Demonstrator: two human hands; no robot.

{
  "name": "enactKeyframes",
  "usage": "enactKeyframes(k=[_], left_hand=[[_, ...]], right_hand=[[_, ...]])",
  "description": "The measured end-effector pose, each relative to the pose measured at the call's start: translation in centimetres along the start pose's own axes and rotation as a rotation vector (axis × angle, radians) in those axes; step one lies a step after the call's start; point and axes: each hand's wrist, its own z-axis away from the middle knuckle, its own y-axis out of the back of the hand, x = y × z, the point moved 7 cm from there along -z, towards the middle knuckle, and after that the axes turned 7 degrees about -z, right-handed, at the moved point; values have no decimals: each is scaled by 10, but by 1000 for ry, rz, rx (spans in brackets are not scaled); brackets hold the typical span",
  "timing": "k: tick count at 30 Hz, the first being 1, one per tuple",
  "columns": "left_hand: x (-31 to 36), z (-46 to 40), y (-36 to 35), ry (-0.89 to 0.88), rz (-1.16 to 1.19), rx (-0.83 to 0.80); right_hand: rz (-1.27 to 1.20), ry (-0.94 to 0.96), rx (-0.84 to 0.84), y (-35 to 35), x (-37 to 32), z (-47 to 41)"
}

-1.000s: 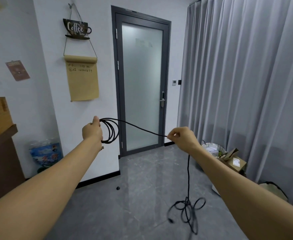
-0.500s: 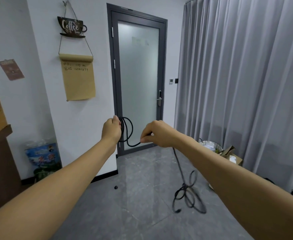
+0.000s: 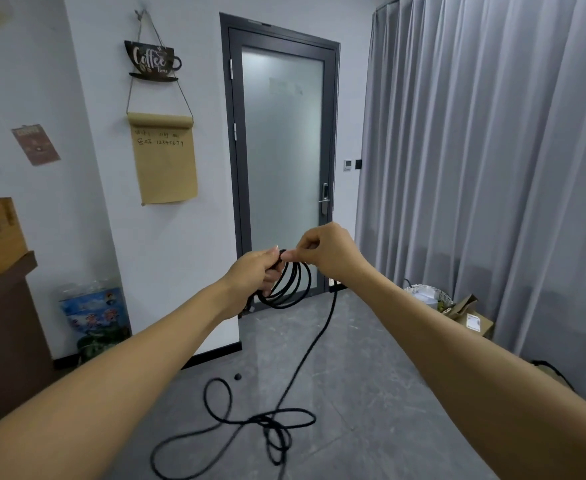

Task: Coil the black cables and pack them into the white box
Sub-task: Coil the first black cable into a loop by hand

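Far beyond your hands a grey curtain fills the wall to their right, and straight past them stands a frosted glass door. Below your hands spreads the grey floor, and there the loose part of the black cable lies in tangled loops, one strand rising from the tangle to just under your right wrist. Up and left of your hands hangs a brown paper roll on the white wall. Your left hand is curled round the top of the coil, several loops hanging down from its fingers. Your right hand is touching it, thumb and fingertips pinching the cable at the top of that coil, right beside your left fingertips.
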Motion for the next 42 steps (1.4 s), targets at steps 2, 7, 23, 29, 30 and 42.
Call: enactKeyframes(k=[2, 7, 23, 29, 30, 42], left_hand=[[0, 2, 2, 10, -34, -40], [-7, 3, 5, 20, -8, -30], [-38, -9, 55, 166, 409, 428], [-47, -7, 78, 207, 487, 592], [-46, -6, 81, 202, 449, 613], [-10, -11, 44, -49, -176, 560]], right_hand=[[-5, -42, 1, -3, 8, 0], [-24, -117, -55, -9, 20, 2], [-117, -245, 129, 66, 88, 20], [-66, -207, 214, 67, 89, 15], [-50, -191, 220, 63, 88, 13], [278, 77, -189, -15, 17, 4]])
